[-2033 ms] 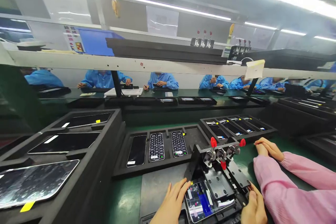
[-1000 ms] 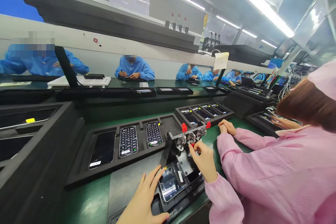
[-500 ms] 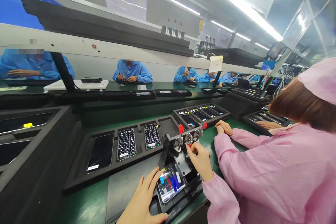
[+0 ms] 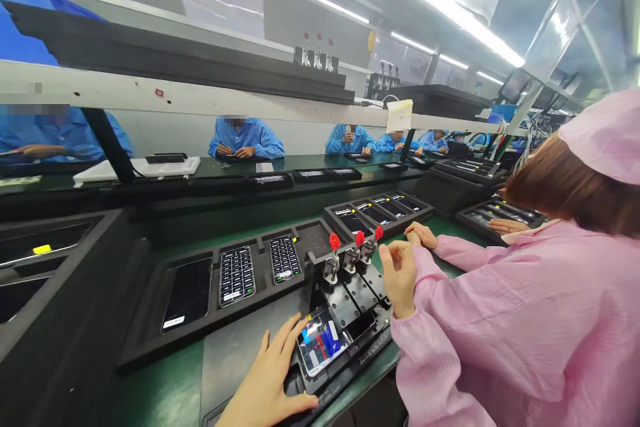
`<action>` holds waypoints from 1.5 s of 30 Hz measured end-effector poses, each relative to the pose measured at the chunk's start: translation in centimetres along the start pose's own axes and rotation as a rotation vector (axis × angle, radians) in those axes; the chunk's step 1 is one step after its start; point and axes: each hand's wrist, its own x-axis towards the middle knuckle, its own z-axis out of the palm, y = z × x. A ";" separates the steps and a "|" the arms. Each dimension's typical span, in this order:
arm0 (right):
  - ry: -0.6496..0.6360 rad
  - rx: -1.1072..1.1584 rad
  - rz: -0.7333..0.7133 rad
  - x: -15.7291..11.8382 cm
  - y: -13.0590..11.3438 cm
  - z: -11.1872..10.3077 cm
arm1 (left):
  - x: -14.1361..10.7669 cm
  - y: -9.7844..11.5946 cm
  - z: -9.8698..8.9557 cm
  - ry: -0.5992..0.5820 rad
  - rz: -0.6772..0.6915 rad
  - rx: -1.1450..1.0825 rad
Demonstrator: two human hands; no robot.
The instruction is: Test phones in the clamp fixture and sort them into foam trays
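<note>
My left hand (image 4: pixel 273 373) lies with fingers spread along the left side of a black clamping fixture (image 4: pixel 373 347). Its fingertips are at the edge of a phone (image 4: pixel 323 341) with a lit, colourful screen, seated in the fixture. A second, dark phone (image 4: pixel 361 325) lies to the right, partly under the black plates. Three toggle clamps with red handles (image 4: pixel 360 238) stand upright along the fixture's back. Just right of them, my right hand (image 4: pixel 400 277) is raised with loosely curled fingers, touching no handle and holding nothing that I can see.
Behind the fixture, a black foam tray (image 4: pixel 145 340) holds several phones, and another tray (image 4: pixel 430 208) of phones sits farther back. Stacked foam trays (image 4: pixel 55 280) stand at left. A co-worker in pink (image 4: pixel 540 320) sits close on my right. People in blue work across the bench.
My right hand has let go of a red clamp handle and moved right and up. That handle now stands upright like the others. My left hand stays by the lit phone.
</note>
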 end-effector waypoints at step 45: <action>0.084 -0.167 0.451 -12.4 9.7 -2.9 | 3.8 1.0 2.2 -0.022 -0.011 0.057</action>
